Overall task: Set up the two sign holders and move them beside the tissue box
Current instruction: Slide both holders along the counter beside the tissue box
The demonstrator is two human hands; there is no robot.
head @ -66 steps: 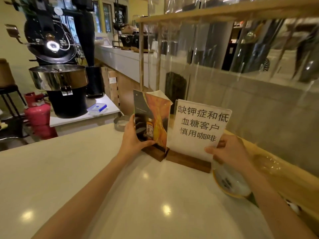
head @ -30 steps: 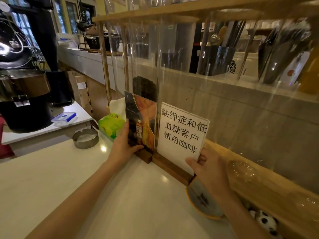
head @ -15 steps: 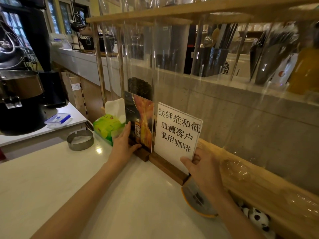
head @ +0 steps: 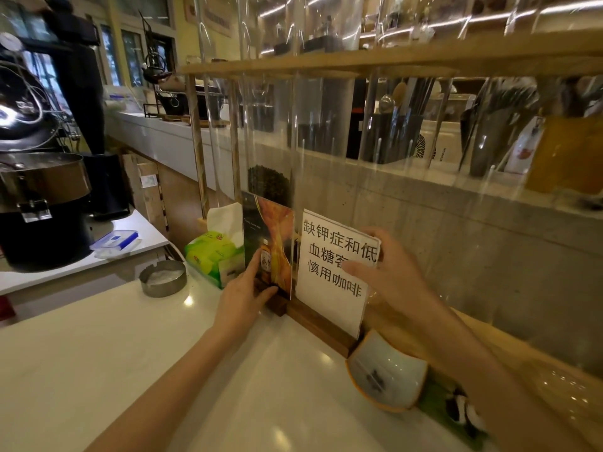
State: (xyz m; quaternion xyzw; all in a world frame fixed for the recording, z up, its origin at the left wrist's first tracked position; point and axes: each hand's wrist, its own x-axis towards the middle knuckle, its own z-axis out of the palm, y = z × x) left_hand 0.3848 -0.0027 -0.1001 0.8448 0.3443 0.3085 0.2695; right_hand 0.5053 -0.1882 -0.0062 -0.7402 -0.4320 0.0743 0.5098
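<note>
Two sign holders stand upright side by side on the white counter. The left sign holder (head: 272, 233) shows a dark and orange picture with a bottle, and my left hand (head: 243, 293) grips its lower edge and wooden base. The right sign holder (head: 326, 291) carries a white sheet with black Chinese characters on a long wooden base (head: 318, 322). My right hand (head: 386, 275) holds its right edge, thumb across the sheet. A green tissue box (head: 208, 254) with a white tissue sticking up sits just left of the picture sign, close to it.
A round metal ashtray (head: 163, 277) stands left of the tissue box. A white bowl with a yellow rim (head: 386, 375) lies by the right sign's base. Behind the signs rise clear tall tubes in a wooden rack (head: 391, 62). A coffee roaster (head: 39, 190) stands far left.
Both signs have slid left along the counter toward the tissue box, which came into view. My right hand has risen from the white sign's lower corner to its upper right edge.
</note>
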